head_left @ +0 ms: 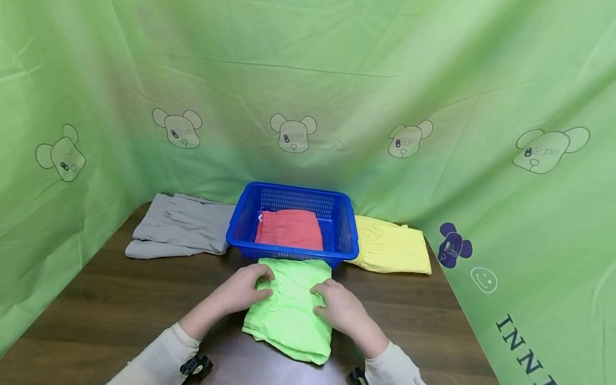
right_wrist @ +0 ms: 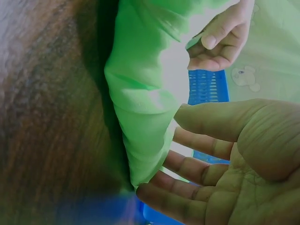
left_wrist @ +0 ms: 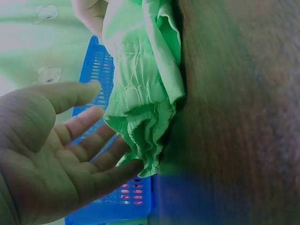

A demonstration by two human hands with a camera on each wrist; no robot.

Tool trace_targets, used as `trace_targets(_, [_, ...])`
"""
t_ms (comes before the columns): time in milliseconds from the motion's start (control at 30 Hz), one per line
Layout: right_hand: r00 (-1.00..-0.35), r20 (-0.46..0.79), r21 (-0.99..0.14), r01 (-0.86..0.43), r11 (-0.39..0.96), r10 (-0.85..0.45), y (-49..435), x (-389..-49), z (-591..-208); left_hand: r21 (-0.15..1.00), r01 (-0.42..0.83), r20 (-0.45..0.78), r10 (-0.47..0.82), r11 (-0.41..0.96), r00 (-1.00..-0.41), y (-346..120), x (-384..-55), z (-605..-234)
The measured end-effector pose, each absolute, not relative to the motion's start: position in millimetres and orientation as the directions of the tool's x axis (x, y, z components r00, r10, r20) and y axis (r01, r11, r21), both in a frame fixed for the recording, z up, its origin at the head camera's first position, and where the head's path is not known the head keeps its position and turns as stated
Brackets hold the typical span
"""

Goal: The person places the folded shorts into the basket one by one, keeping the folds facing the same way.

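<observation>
A bright green garment (head_left: 293, 315) with a gathered elastic waistband lies folded on the table, close in front of the blue basket. At its left side is my left hand (head_left: 244, 289), thumb and fingers spread apart. In the left wrist view the fingertips of that hand (left_wrist: 56, 154) reach the gathered waistband (left_wrist: 136, 84). My right hand (head_left: 343, 306) is at the garment's right edge. The right wrist view shows this hand (right_wrist: 220, 164) with fingers extended and its fingertips against the green cloth (right_wrist: 145, 112). Neither hand pinches the cloth.
The blue plastic basket (head_left: 353, 235) holds a folded coral-red garment (head_left: 291, 230). Folded grey pants (head_left: 185, 227) lie left of it and a folded yellow garment (head_left: 392, 243) right of it, on the brown wooden table (head_left: 120, 321). A green curtain (head_left: 356, 80) hangs behind and at both sides.
</observation>
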State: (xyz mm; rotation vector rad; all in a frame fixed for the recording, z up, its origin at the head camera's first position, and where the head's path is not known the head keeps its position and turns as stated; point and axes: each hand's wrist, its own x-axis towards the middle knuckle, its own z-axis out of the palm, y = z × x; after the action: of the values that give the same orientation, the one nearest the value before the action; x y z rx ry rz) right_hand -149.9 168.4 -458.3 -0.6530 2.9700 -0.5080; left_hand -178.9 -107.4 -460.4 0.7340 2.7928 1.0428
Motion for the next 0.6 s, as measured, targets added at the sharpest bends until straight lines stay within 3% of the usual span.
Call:
trace_targets(200, [-0.915, 0.044, -0.362, -0.390, 0.847, -0.402, 168.6, -149.6, -454.4, 0.642, 0.291, 0.068, 0.325, 0.709, -0.943, -105.6, -180.1, -460.9])
trace_targets(600, [-0.952, 0.031, -0.376, -0.293, 0.879, -0.304, 173.0, -150.7, -450.6, 0.593, 0.198, 0.007, 0.241, 0.781, -0.970, -108.6, -177.6, -458.9])
